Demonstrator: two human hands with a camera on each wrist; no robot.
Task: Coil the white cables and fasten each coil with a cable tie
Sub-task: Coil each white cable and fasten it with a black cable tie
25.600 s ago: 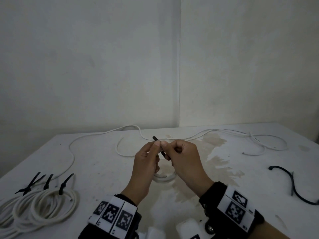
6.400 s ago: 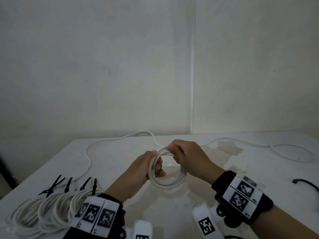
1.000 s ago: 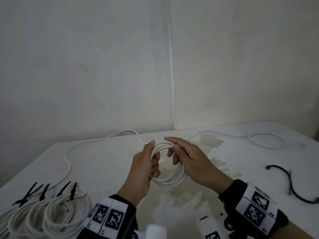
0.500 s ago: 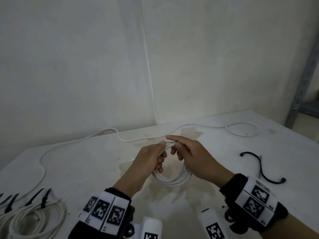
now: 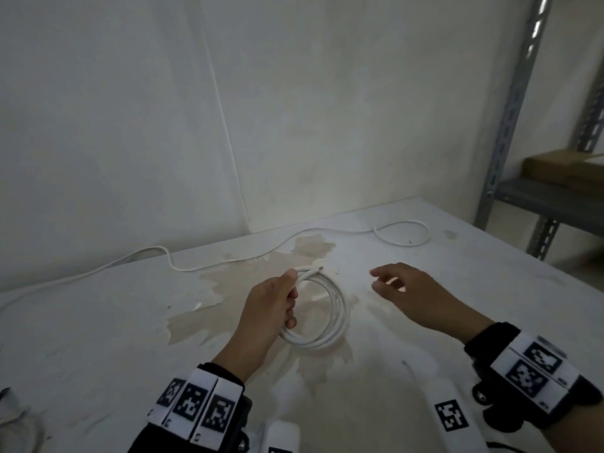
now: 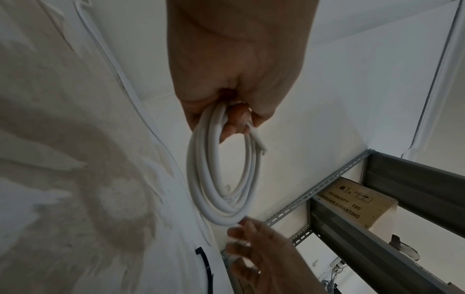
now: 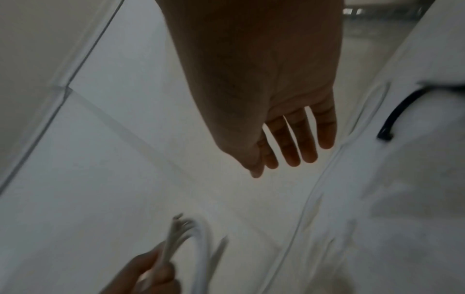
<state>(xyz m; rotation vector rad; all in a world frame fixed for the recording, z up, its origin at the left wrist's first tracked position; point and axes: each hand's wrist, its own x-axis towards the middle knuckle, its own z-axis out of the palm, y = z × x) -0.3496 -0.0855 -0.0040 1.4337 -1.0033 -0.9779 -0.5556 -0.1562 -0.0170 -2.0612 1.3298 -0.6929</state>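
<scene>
One round coil of white cable (image 5: 322, 317) gripped in curled left hand (image 5: 266, 317), cut end (image 5: 318, 268) pointing away; right hand (image 5: 416, 297) spread, empty.

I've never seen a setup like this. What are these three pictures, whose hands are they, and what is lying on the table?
No machine here: a person works with bare hands, wearing cameras. One picture looks down from the head; the other two look along each wrist toward the fingers. The checkered bands on the wrists are printed markers. The left hand grips a coil of white cable above the stained white table. The right hand is open and holds nothing. Another white cable lies loose along the table's far side. The wrist views show a black cable tie on the table.
</scene>
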